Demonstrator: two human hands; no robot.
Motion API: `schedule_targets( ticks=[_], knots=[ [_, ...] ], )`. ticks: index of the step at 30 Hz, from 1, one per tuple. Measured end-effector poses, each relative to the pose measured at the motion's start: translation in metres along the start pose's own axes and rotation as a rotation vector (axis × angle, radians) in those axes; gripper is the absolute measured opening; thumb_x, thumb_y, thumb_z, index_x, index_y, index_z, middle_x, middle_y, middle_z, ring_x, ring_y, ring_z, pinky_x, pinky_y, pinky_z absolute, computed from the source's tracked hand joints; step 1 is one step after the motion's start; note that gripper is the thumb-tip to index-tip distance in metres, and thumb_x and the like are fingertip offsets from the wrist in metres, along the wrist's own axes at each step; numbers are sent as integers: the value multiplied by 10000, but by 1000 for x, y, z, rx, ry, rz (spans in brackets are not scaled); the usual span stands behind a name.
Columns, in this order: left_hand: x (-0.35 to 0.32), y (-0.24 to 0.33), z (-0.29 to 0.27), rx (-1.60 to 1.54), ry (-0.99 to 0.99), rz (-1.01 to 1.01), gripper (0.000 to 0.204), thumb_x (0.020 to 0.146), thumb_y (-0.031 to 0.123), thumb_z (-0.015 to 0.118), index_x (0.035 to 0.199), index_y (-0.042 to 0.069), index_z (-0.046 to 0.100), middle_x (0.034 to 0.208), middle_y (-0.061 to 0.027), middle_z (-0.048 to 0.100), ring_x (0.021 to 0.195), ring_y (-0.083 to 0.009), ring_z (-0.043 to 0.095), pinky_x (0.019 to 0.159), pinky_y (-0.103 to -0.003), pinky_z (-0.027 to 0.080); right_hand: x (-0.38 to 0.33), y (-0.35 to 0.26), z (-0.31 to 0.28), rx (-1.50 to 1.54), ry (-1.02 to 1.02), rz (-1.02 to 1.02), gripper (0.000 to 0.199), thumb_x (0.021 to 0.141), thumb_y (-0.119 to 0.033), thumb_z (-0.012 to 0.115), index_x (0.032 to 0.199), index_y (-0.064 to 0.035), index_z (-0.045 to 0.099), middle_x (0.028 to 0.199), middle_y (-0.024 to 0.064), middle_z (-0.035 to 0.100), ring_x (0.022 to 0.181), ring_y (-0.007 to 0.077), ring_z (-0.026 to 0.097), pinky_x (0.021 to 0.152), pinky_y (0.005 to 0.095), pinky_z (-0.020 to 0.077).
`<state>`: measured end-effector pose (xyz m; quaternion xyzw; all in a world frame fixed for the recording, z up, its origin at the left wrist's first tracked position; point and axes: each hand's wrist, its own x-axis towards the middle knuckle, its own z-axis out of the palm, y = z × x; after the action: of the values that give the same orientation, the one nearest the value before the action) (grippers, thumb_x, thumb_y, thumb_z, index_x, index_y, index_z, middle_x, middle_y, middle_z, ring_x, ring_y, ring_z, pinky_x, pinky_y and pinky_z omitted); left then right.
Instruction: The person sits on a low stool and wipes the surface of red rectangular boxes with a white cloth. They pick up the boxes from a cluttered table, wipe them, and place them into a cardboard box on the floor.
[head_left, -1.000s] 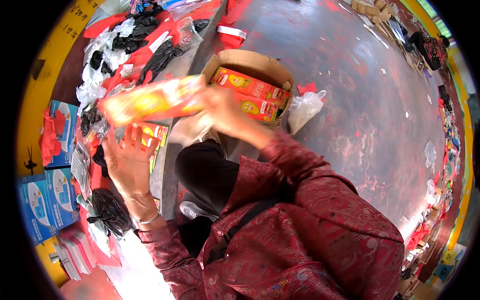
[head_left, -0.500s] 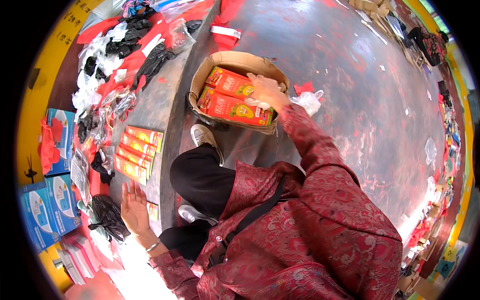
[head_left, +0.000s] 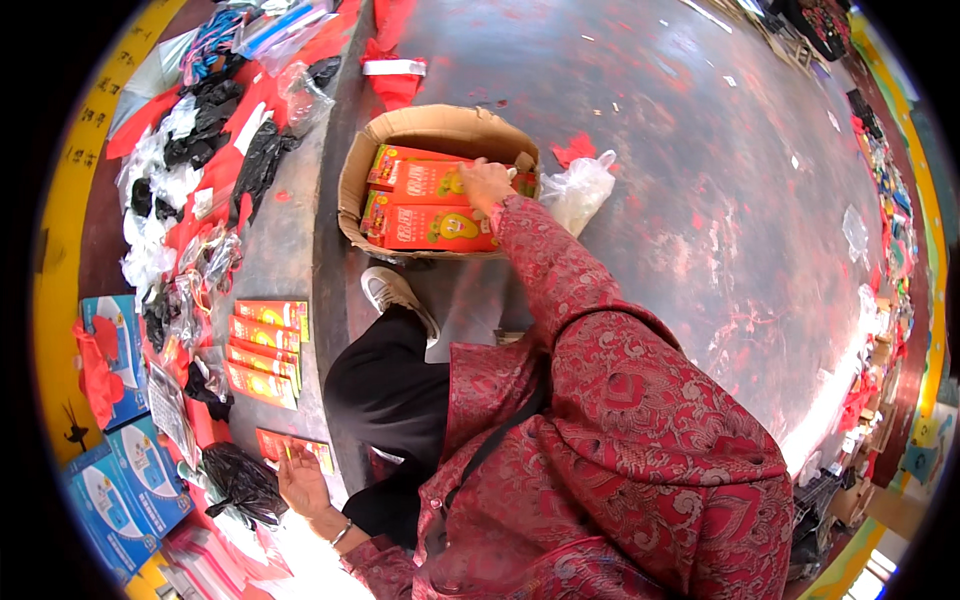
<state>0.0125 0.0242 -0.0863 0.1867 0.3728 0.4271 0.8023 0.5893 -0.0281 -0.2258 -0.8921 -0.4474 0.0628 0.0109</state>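
Note:
An open brown cardboard box [head_left: 350,185] on the floor holds red packets with yellow cartoon prints; one packet [head_left: 440,228] lies at the near side. My right hand [head_left: 487,185] reaches into the box, its fingers bent over the end of another red packet [head_left: 428,181] that overlaps one behind it. My left hand [head_left: 302,482] is over the ledge at left, fingers apart, by a single red packet [head_left: 322,455]. Its fingertips cover part of that packet. Farther along the ledge lies a fanned row of red packets [head_left: 265,355].
A clear plastic bag [head_left: 580,195] lies right of the box. Black bags [head_left: 242,482], white bags and red cloth litter the left side. Blue boxes [head_left: 125,490] stand at far left. A step edge [head_left: 328,200] runs between ledge and floor.
The view has shifted. My right hand's fingers have bent over the packet, which now overlaps its neighbour. My left hand has moved closer to the single packet on the ledge.

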Motion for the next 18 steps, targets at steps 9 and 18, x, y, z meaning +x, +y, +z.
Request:
schedule_targets(
  ticks=[9,18],
  knots=[
    [18,-4,3,10,157,-18,363,870,144,542,1210,29,487,1076,-91,578,961,-181,552,847,-317,456,22,-28,-40,257,-175,-48,1156,517,-379,825,1411,-97,147,1256,236,442,1092,392,509,880,438,451],
    [39,-14,-4,147,194,19,442,814,188,595,1201,17,466,1076,-107,564,938,-189,551,821,-307,458,32,-54,-36,90,-220,-14,947,579,-384,782,1351,-157,283,1165,249,466,1049,371,540,868,446,461]
  ],
)
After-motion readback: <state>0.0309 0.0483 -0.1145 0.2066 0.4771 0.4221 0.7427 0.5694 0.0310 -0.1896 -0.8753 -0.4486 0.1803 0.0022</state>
